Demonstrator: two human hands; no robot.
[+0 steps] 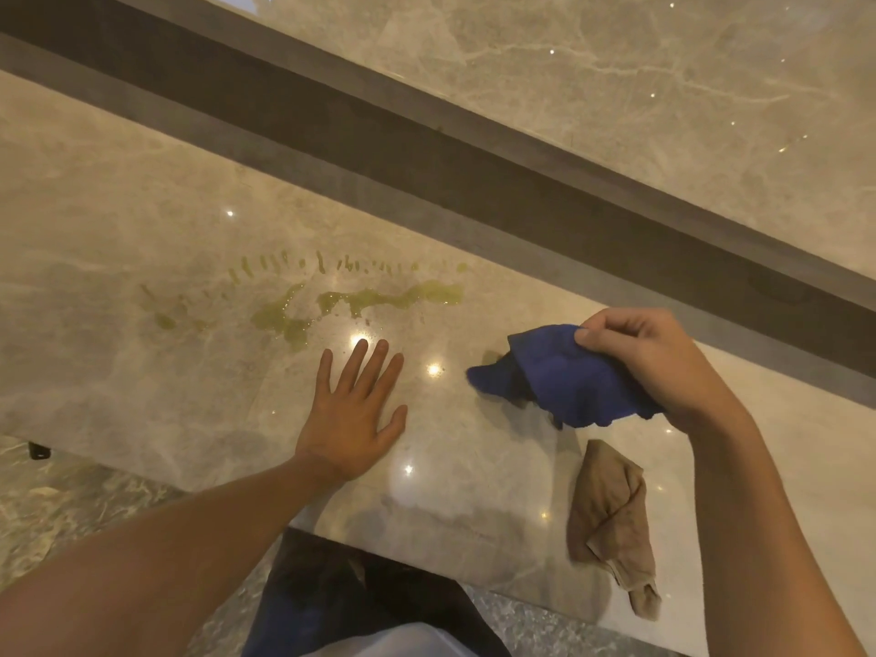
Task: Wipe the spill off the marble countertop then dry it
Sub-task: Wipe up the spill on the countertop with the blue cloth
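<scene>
A yellow-green spill [360, 301] lies smeared across the beige marble countertop [118, 239], with thin streaks along its far side. My left hand [355, 410] rests flat on the marble just in front of the spill, fingers spread, holding nothing. My right hand [654, 362] is shut on a dark blue cloth [569, 381], lifted just above the counter to the right of the spill; one corner of the cloth hangs down toward the marble. A crumpled tan cloth [611, 519] lies on the counter near its front edge, below my right hand.
A dark raised ledge [426, 149] runs diagonally behind the counter, with another marble surface [616, 64] beyond it. The counter's front edge [426, 566] is close to my body; grey speckled floor [57, 505] shows below at left.
</scene>
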